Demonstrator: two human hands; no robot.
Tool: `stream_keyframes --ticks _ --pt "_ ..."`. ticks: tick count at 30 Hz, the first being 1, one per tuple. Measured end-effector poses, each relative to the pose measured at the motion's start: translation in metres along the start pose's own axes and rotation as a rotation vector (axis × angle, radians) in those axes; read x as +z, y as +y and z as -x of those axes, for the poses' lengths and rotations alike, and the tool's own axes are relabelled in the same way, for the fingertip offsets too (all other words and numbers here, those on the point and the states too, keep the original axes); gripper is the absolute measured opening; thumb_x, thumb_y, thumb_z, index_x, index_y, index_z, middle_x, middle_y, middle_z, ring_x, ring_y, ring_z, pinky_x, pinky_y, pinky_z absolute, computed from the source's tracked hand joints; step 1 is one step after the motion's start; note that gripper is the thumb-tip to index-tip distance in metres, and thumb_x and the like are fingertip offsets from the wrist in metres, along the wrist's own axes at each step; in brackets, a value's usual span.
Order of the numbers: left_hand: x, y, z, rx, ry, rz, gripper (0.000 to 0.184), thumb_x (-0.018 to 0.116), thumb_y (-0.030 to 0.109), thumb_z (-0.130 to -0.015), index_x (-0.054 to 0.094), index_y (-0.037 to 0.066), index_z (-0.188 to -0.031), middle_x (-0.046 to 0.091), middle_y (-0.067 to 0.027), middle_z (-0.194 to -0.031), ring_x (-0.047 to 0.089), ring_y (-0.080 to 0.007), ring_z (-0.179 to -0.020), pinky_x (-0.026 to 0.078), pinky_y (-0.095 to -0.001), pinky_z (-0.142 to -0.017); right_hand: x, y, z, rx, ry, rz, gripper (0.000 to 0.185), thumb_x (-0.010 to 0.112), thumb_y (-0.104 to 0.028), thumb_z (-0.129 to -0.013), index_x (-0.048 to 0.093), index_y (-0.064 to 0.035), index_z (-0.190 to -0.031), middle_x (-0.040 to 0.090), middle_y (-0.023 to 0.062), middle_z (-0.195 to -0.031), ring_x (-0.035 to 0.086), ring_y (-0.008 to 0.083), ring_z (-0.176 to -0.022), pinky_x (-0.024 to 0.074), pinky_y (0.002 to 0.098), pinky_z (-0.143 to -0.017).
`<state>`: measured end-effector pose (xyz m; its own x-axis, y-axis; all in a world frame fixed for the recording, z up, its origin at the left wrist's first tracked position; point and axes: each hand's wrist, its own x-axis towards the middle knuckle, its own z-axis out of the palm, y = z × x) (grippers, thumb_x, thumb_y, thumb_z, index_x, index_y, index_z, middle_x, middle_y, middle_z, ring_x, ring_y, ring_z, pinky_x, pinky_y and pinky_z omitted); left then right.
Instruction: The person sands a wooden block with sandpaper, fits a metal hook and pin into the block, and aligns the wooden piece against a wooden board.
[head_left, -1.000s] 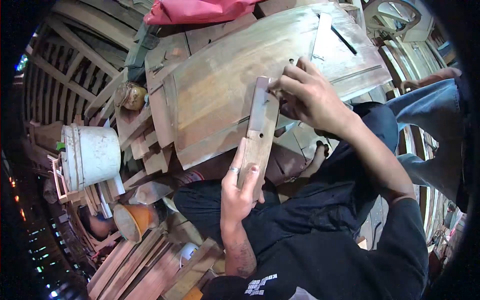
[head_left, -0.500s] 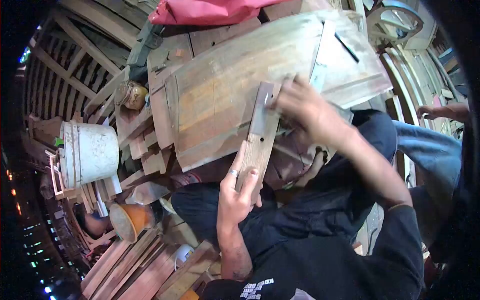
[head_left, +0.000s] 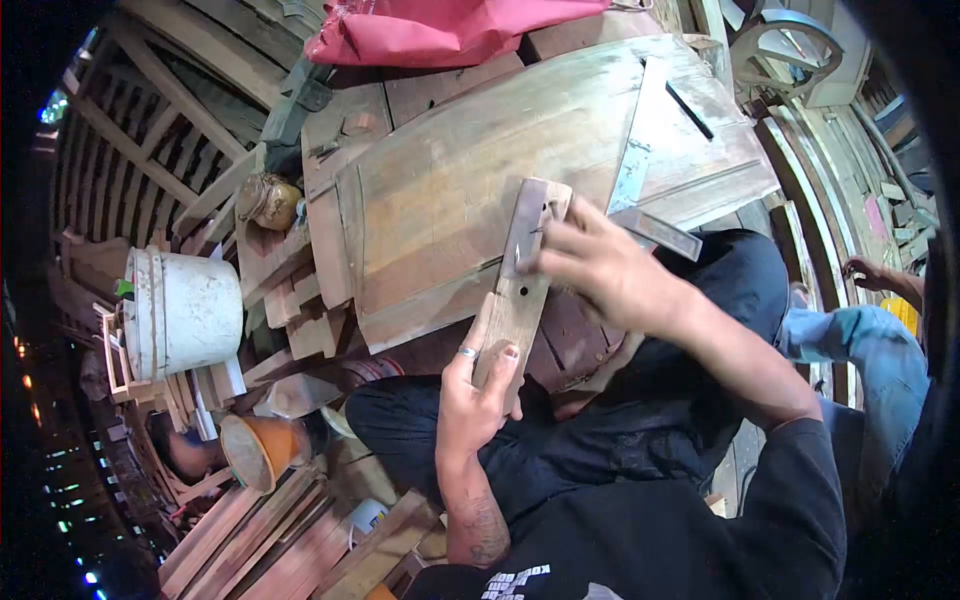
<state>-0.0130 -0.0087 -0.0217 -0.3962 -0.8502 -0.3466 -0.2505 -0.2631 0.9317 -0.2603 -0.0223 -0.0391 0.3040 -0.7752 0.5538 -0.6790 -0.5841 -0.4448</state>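
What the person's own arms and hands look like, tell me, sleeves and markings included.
The left hand is gloveless, with a silver-coloured ring on one finger; the left forearm bears a dark tattoo, too fine to read. The right hand is also gloveless, blurred by motion. The right arm emerges from a short black sleeve.

Near me, the person's left hand (head_left: 472, 400) is wrapped in a grip, thumb (head_left: 500, 370) on top, forefinger (head_left: 481, 328) stretched forward, the tattooed left forearm (head_left: 476, 515) running back behind it. The right hand (head_left: 590, 268) shows its back, bent fingers (head_left: 558, 262) blurred, the bare right forearm (head_left: 745, 350) slanting across.
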Motion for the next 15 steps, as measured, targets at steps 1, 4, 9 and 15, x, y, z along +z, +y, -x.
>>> stream_keyframes --ticks 1,4,9,15 --pt "0.0 0.001 0.0 0.008 -0.003 0.003 0.061 0.06 0.015 -0.107 0.041 0.01 -0.165 0.065 -0.0066 -0.076 0.053 -0.0091 -0.049 0.042 -0.0252 -0.04 -0.005 0.01 -0.001 0.064 0.009 0.021 0.041 0.07 0.0 -0.074 0.07 -0.0097 -0.114 0.062 0.0121 -0.114 0.055 0.0404 -0.108 0.0465 0.0469 -0.103" --pt "-0.002 0.0 0.002 0.013 0.015 0.016 0.062 0.061 0.015 -0.107 0.04 0.01 -0.165 0.064 -0.0055 -0.074 0.052 -0.0084 -0.049 0.041 -0.0247 -0.04 -0.014 0.019 -0.008 0.305 -0.016 0.067 0.039 0.069 0.001 -0.074 0.07 -0.0082 -0.112 0.062 0.0126 -0.107 0.055 0.0384 -0.108 0.0461 0.0471 -0.099" --pt "0.0 0.005 0.0 -0.006 0.001 -0.018 0.062 0.061 0.015 -0.106 0.041 0.011 -0.165 0.064 -0.0047 -0.075 0.053 -0.0086 -0.049 0.042 -0.0251 -0.041 -0.003 0.014 -0.003 0.055 -0.007 0.052 0.041 0.072 -0.002 -0.074 0.069 -0.0081 -0.115 0.06 0.0125 -0.11 0.053 0.038 -0.105 0.047 0.045 -0.093" --pt "-0.003 0.002 0.001 0.002 -0.012 -0.011 0.062 0.062 0.016 -0.106 0.042 0.011 -0.164 0.065 -0.0064 -0.075 0.056 -0.0101 -0.05 0.042 -0.0256 -0.041 0.003 0.005 -0.004 -0.06 -0.016 0.103 0.037 0.074 -0.002 -0.072 0.067 -0.0078 -0.108 0.06 0.0105 -0.114 0.055 0.0386 -0.106 0.0523 0.0473 -0.094"
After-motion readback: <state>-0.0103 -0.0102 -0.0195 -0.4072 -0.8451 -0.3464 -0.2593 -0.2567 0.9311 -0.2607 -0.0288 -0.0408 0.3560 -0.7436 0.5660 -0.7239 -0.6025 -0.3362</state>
